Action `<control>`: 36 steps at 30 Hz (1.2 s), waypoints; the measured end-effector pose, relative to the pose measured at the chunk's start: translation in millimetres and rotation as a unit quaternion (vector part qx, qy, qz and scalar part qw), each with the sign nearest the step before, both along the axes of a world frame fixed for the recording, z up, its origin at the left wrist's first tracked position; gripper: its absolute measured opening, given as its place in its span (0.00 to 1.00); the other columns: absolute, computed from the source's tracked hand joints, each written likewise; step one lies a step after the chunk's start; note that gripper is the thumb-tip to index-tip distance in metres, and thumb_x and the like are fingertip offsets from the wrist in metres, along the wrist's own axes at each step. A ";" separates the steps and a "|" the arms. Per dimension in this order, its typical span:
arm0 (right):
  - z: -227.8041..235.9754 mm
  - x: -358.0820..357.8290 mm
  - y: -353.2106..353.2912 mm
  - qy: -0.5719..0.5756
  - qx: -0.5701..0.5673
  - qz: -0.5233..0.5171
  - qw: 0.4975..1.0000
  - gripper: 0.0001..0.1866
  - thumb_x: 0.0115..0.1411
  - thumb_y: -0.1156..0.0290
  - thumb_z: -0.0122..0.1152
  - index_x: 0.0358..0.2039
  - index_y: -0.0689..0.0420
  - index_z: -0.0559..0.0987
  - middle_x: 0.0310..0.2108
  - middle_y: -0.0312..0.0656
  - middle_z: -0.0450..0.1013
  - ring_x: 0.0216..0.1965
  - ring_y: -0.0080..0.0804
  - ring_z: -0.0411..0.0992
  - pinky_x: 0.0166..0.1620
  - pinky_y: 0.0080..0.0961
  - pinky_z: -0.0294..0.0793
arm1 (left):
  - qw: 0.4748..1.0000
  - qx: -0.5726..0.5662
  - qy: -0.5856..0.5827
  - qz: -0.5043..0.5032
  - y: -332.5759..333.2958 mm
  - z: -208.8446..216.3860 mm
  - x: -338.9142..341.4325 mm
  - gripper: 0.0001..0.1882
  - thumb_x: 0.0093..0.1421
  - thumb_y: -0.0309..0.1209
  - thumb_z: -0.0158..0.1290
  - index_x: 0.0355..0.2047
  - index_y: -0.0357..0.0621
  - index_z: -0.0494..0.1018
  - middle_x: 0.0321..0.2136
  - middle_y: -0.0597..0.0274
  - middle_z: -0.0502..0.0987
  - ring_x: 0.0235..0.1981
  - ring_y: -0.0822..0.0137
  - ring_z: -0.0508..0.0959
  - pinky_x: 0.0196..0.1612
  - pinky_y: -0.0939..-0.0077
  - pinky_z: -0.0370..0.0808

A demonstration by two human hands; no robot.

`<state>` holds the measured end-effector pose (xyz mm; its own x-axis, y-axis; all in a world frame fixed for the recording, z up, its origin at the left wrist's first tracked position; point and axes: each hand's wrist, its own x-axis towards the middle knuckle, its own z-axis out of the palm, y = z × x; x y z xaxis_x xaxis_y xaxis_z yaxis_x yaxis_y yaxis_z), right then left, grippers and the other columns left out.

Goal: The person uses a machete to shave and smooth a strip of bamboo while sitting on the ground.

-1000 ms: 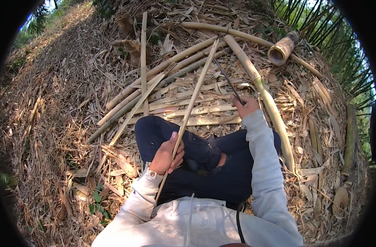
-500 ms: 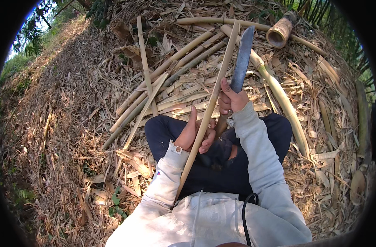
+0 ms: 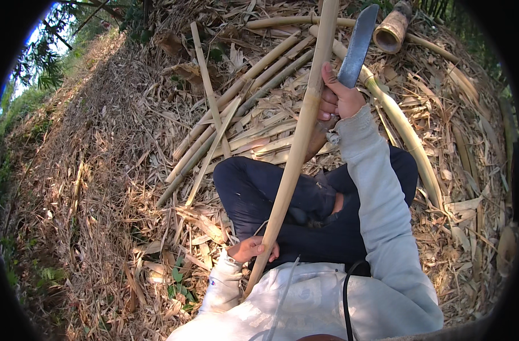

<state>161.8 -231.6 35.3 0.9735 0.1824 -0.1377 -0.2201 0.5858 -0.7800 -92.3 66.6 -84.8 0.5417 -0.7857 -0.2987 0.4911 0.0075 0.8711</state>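
A long, pale bamboo strip slants across my lap, from my waist up past the top of the view. My left hand is closed around its lower part, close to my waist. Farther out, my right hand grips a large knife with a broad, dark blade that points up and away. The knife's wooden handle runs down behind the bamboo strip. My right fingers are right beside the strip; whether they touch it I cannot tell. My crossed legs in dark trousers lie beneath the strip.
Several bamboo poles and split pieces lie ahead of me to the left. A curved bamboo pole bends round my right side. A hollow bamboo section rests at the far right. Dry leaves and shavings cover the ground.
My left hand has slid down toward my waist and now grips the strip's lower part. The strip has risen closer, and my right hand with the knife has moved slightly up and right.
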 end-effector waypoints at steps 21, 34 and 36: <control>-30.9 -149.0 28.7 -0.273 -0.683 0.141 0.662 0.37 0.56 0.29 0.49 0.27 0.58 0.76 0.18 0.48 0.75 0.23 0.49 0.77 0.26 0.41 0.76 | 0.792 0.275 -0.474 0.268 -96.5 31.5 77.0 0.17 0.61 0.18 0.46 0.51 0.34 0.69 0.26 0.52 0.77 0.32 0.48 0.79 0.40 0.62 0.75; -33.8 -124.6 3.5 -0.284 -0.730 0.143 0.605 0.44 0.54 0.23 0.40 0.26 0.58 0.78 0.19 0.50 0.76 0.24 0.48 0.78 0.30 0.43 0.78 | 0.781 0.420 -0.349 0.304 -126.7 80.8 63.6 0.10 0.67 0.28 0.45 0.32 0.31 0.66 0.22 0.33 0.73 0.28 0.32 0.73 0.27 0.50 0.68; -36.9 -111.8 -6.8 -0.271 -0.760 0.105 0.581 0.44 0.54 0.23 0.40 0.26 0.58 0.78 0.19 0.49 0.76 0.24 0.47 0.79 0.31 0.42 0.78 | 0.793 0.431 -0.327 0.281 -129.8 86.8 63.0 0.09 0.67 0.29 0.45 0.35 0.33 0.65 0.22 0.33 0.73 0.28 0.32 0.74 0.28 0.47 0.68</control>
